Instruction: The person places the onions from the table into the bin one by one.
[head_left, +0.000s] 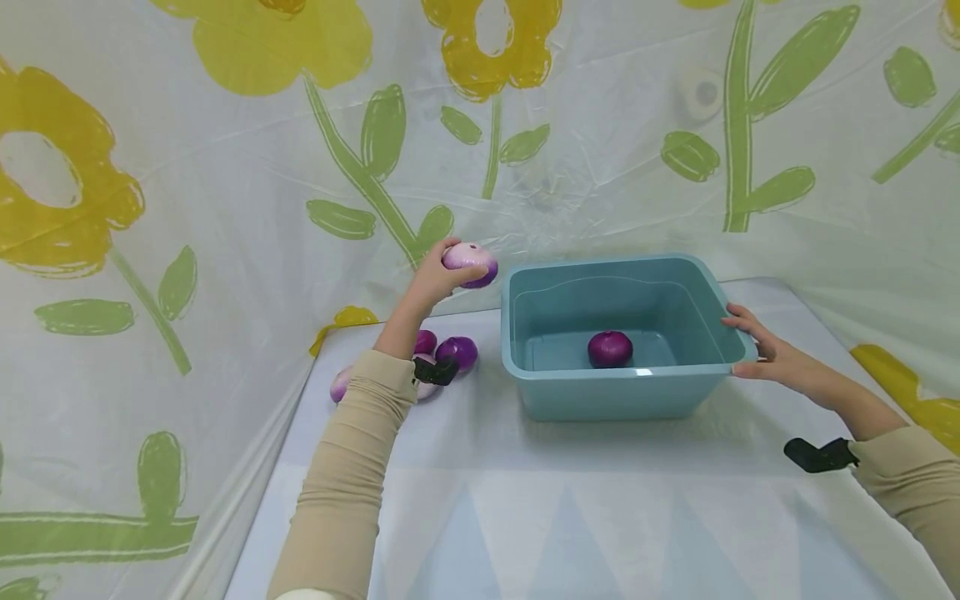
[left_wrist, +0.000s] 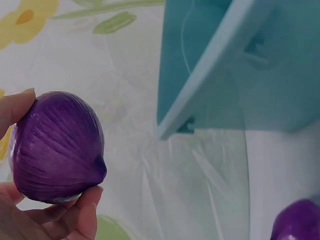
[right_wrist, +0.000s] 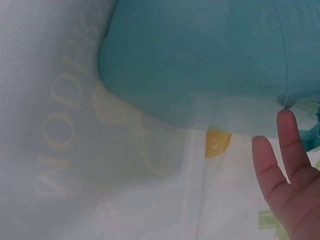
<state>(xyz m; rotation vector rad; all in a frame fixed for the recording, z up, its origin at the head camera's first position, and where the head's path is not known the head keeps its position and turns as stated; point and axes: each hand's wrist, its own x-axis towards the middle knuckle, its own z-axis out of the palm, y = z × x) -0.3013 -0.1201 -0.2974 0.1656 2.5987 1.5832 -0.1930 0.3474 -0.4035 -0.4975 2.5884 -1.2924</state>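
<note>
My left hand [head_left: 435,279] holds a purple-and-white onion [head_left: 472,265] raised at the left of a blue-green plastic basin [head_left: 600,396]. In the left wrist view, fingers and thumb lie around the onion [left_wrist: 57,147], whose ribbed purple side and pointed tip show. Inside the basin, toward its front wall, sits a dark purple onion [head_left: 610,349]. At the basin's right end my right hand [head_left: 780,354] rests on the rim. The right wrist view shows two nearly straight fingers [right_wrist: 292,145] by the basin's outer wall [right_wrist: 200,65].
Several more onions [head_left: 457,354] lie together on the white table [head_left: 420,450], left of the basin and partly hidden behind my left forearm. A flower-printed curtain [head_left: 247,167] hangs behind and along the table's left side.
</note>
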